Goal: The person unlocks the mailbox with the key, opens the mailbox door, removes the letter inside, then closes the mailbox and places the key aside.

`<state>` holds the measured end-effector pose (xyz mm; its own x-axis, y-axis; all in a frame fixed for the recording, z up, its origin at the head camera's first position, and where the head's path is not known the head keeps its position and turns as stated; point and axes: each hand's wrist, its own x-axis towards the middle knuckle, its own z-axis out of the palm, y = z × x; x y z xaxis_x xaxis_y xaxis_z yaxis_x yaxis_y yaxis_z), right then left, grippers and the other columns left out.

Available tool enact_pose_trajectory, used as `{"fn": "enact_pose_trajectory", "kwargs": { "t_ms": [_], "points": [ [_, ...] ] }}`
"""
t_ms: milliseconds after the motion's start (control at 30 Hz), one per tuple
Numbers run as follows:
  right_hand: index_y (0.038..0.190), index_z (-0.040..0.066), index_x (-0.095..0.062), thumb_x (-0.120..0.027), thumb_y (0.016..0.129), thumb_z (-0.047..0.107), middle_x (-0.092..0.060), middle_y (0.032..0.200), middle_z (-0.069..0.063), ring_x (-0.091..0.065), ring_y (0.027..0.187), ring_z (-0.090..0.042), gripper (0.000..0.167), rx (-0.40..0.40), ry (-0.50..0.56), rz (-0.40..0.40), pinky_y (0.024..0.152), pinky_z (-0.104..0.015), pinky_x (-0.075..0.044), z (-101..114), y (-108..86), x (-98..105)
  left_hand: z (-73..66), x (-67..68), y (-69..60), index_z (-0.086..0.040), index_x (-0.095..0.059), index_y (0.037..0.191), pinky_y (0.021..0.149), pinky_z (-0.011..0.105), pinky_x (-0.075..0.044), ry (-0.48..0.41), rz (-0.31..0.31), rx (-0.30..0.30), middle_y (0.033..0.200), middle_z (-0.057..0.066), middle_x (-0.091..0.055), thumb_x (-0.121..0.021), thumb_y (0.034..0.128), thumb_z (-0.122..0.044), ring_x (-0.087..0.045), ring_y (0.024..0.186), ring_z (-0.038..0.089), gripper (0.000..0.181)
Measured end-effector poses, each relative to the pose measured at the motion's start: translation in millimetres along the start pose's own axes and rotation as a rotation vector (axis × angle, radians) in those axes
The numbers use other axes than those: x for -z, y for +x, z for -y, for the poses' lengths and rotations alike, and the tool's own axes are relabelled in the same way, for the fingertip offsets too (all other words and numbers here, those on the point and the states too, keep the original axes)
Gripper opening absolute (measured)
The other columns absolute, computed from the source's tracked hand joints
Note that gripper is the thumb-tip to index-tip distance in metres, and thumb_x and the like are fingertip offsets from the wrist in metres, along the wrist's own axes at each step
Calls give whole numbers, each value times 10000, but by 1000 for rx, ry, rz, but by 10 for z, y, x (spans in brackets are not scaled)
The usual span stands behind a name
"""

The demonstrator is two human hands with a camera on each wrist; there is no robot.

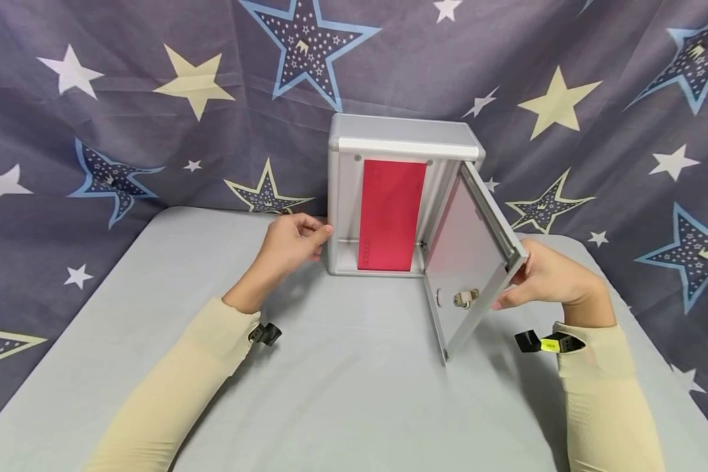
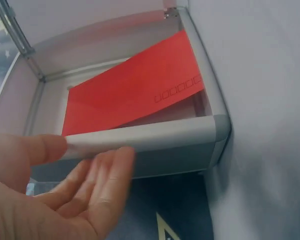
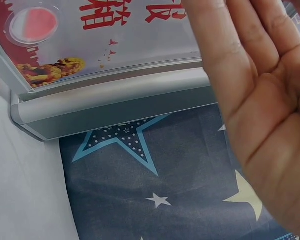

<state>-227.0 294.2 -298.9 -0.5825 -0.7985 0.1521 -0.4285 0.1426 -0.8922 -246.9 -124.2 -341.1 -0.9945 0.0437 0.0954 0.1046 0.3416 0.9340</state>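
Observation:
A silver metal box [image 1: 407,131] stands upright, its hinged door [image 1: 466,249] swung out to the right. Inside leans a red envelope [image 1: 392,216], which the left wrist view shows with a row of small printed squares. My left hand [image 1: 292,242] is at the box's left side, thumb tip by the front rim and fingers [image 2: 110,185] loosely extended along the side wall; firm contact cannot be made out. By the door's free edge is my right hand [image 1: 551,278], its fingers partly hidden behind the door in the head view and straight in the right wrist view.
A small lock [image 1: 465,299] sits on the door's inner face. Red characters [image 3: 107,15] and a round clear piece [image 3: 34,24] mark its outside. The box rests on a grey-covered table [image 1: 342,393], with star-patterned cloth [image 1: 153,151] behind and at both sides.

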Motion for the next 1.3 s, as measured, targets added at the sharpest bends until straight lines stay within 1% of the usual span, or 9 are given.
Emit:
{"fn": "enact_pose_trajectory", "kwargs": {
  "t_ms": [133,267,367,533,633,733,867,1100,1300],
  "points": [
    [1007,-20,-703,-767,686,-262,-740,912,-75,-692,792,-137,407,47,20,-1,655,-283,-626,-7,-16,-6,-18,14,-32,33,-724,957,688,402,-651,84,166,79,798,120,-693,-693,981,-270,-669,678,213,305],
    [1000,-17,-713,-761,680,-273,-747,911,-70,-698,791,-133,412,70,34,-11,650,-270,-623,-9,-37,-5,-34,-30,-55,-11,-734,992,735,382,-635,103,343,80,862,125,-691,-679,983,-236,-658,743,217,232],
    [984,-5,-723,-766,676,-272,-752,904,-61,-700,787,-129,410,65,33,-18,641,-263,-620,-8,-43,1,-31,-96,-64,-21,-732,1063,801,403,-621,104,426,24,940,149,-680,-669,999,-206,-652,819,249,206],
    [1001,-6,-722,-749,680,-286,-752,906,-67,-694,779,-122,426,74,44,-11,628,-257,-615,-25,-45,17,-15,-280,-43,-7,-641,1339,877,417,-593,195,481,-135,1206,138,-675,-658,1012,-232,-665,1020,326,398],
    [997,-1,-723,-743,683,-289,-753,895,-64,-690,762,-117,427,69,53,-12,615,-255,-613,-32,-61,27,-20,-426,-5,-5,-513,1477,993,420,-551,241,470,-180,1379,167,-603,-655,1009,-259,-620,1184,341,551],
    [972,4,-728,-745,686,-282,-752,870,-59,-681,732,-111,405,57,51,-13,591,-247,-605,-37,-73,36,-57,-560,20,-22,-407,1549,1106,444,-481,224,425,-137,1469,192,-525,-655,1006,-280,-547,1296,355,650],
    [956,5,-734,-754,696,-265,-748,845,-59,-655,697,-97,375,52,29,-7,557,-230,-582,-47,-70,38,-90,-715,41,-35,-297,1598,1141,459,-450,172,326,-58,1528,177,-455,-670,995,-276,-491,1357,354,749],
    [943,15,-744,-759,711,-248,-730,803,-38,-595,640,-77,351,45,-4,0,488,-215,-518,-43,-55,32,6,-938,82,-5,-119,1631,1234,466,-320,272,142,-92,1640,225,-216,-670,986,-249,-257,1505,341,883],
    [910,18,-754,-763,706,-246,-723,770,-29,-573,621,-63,333,51,-10,12,450,-220,-481,-26,-32,33,15,-1067,130,-44,-14,1642,1234,505,-301,219,17,-79,1636,233,-162,-681,976,-260,-199,1504,378,966]
  ]
}}
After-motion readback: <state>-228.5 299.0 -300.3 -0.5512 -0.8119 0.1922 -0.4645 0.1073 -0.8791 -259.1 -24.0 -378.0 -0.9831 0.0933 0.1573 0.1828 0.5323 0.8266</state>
